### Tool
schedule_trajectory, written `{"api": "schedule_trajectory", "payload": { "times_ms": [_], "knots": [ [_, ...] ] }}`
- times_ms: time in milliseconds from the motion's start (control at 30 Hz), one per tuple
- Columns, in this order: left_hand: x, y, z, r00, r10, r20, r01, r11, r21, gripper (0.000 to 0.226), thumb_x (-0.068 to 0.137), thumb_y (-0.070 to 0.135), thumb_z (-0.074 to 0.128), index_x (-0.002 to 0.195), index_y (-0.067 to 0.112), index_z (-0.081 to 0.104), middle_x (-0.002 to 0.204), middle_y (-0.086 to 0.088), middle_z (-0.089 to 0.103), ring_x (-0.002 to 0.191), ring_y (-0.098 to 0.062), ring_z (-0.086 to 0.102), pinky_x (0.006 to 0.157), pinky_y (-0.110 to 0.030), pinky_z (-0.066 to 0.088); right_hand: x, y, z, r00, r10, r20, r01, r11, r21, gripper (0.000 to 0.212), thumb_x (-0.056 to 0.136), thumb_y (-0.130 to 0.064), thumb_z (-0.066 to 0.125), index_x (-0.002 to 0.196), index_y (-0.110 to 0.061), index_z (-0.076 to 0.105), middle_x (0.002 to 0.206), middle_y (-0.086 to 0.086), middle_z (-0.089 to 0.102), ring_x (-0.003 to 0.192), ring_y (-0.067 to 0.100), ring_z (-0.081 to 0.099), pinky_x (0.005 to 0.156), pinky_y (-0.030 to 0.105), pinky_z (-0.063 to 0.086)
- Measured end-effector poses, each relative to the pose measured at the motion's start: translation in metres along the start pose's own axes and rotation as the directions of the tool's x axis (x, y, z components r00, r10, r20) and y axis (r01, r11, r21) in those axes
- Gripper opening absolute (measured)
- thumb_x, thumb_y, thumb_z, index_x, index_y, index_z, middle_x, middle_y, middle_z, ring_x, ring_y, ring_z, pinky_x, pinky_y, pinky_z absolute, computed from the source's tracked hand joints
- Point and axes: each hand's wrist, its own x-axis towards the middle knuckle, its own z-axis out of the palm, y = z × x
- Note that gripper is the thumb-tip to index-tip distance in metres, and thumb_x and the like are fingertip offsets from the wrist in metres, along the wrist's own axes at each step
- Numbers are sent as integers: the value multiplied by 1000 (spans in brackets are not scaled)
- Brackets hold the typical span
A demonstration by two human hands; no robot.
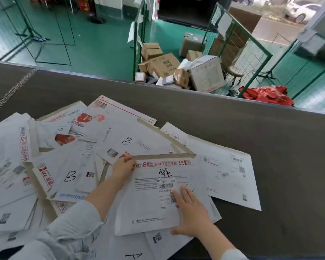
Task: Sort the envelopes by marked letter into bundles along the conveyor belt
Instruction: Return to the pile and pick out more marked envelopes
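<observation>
Nearest, the right hand (191, 214) lies flat on the top envelope (150, 209), fingers straight and a little spread, thumb out at the lower edge, gripping nothing. The left hand (123, 166), coming out of a pale grey-blue sleeve (73, 222), has its fingers curled at the upper left corner of the same envelope and holds it there.

This envelope is a flat white rectangle of smooth paper. It has a red-printed band and a brown torn strip along its top, black handwriting under the band, a barcode label in the middle and a hand-drawn mark that looks like a C just beyond the right fingertips. It lies at the near right side of the pile of envelopes (13, 166) on the conveyor belt (270, 147).

The pile spreads to the left, white flat mailers overlapping at all angles, some with red print and torn brown flaps. One B envelope (69, 176) lies just left of the left forearm and a second B envelope (127, 140) just beyond the left hand. A larger white envelope (233, 175) lies to the right, partly under the top one.

The belt is dark grey and matt. Past its far edge are a glossy green floor (101, 44), brown cardboard boxes (163, 64) heaped by a green wire cage (251, 44), and crumpled red sacks (266, 94)
</observation>
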Motion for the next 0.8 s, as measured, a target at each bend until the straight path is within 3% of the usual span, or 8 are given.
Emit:
{"api": "schedule_trajectory", "payload": {
  "times_ms": [100, 167, 267, 367, 467, 533, 633, 800],
  "knots": [
    [-15, -9, 2, 981, 89, -174, -77, 994, 72, 33, 86, 8, 62, 119, 9, 60, 116, -9, 63, 100, -23, 57, 91, -34, 44, 2, 5, -8, 995, 82, -49, -80, 996, 38, 105, 84, -67, 54, 157, -23, -7, 165, 2, -10, 152, 20, -6, 120, 40, 22],
    [-24, -12, -3, 962, 111, -251, -78, 987, 139, 39, 85, 11, 61, 124, 11, 57, 121, -8, 60, 105, -24, 56, 91, -34, 43, 3, 10, -16, 979, 190, -71, -184, 980, 78, 94, 88, -65, 50, 157, -15, 8, 164, 11, 11, 150, 26, 16, 114, 38, 32],
    [-39, -17, -10, 954, 100, -281, -34, 973, 229, 40, 87, 14, 62, 126, 13, 55, 121, -6, 59, 100, -22, 54, 83, -32, 41, 6, 23, -25, 947, 317, -59, -308, 943, 124, 69, 82, -60, 56, 133, -17, 40, 129, 7, 51, 113, 22, 54, 88, 33, 49],
    [-46, -23, -8, 967, 56, -248, 1, 975, 224, 44, 86, 14, 63, 129, 6, 53, 127, -10, 58, 107, -25, 56, 90, -34, 44, 9, 22, -38, 954, 299, -19, -297, 952, 66, 39, 85, -51, 55, 108, -20, 50, 99, -2, 59, 91, 18, 61, 66, 28, 47],
    [-51, -25, -1, 977, 35, -210, 6, 981, 193, 47, 86, 13, 64, 131, 7, 51, 131, -11, 55, 114, -27, 55, 98, -39, 45, 17, 11, -45, 983, 179, -40, -176, 981, 79, 13, 86, -34, 54, 83, -22, 53, 81, -5, 55, 86, 19, 63, 66, 26, 51],
    [-54, -25, -2, 981, 23, -191, 21, 974, 225, 53, 86, 18, 65, 136, 9, 48, 138, -11, 51, 123, -28, 51, 106, -42, 41, 22, 3, -49, 995, 104, -12, -100, 981, 168, 23, 86, -37, 57, 103, -21, 61, 99, -5, 63, 96, 18, 63, 77, 27, 52],
    [-63, -26, -6, 971, 36, -237, 21, 972, 236, 52, 85, 19, 64, 135, 13, 49, 137, -9, 52, 121, -27, 51, 104, -42, 42, 26, 8, -65, 992, 71, -102, -38, 955, 296, 49, 87, -37, 56, 136, -30, 49, 125, -7, 62, 114, 15, 58, 85, 27, 47],
    [-80, -43, -15, 901, -5, -433, 129, 957, 259, 61, 80, 24, 68, 136, 11, 49, 140, -16, 45, 124, -34, 47, 101, -42, 41, 42, 59, -68, 972, 188, -143, -121, 916, 382, 56, 64, -42, 64, 116, -28, 47, 111, -9, 56, 104, 15, 56, 86, 31, 49]
  ]
}}
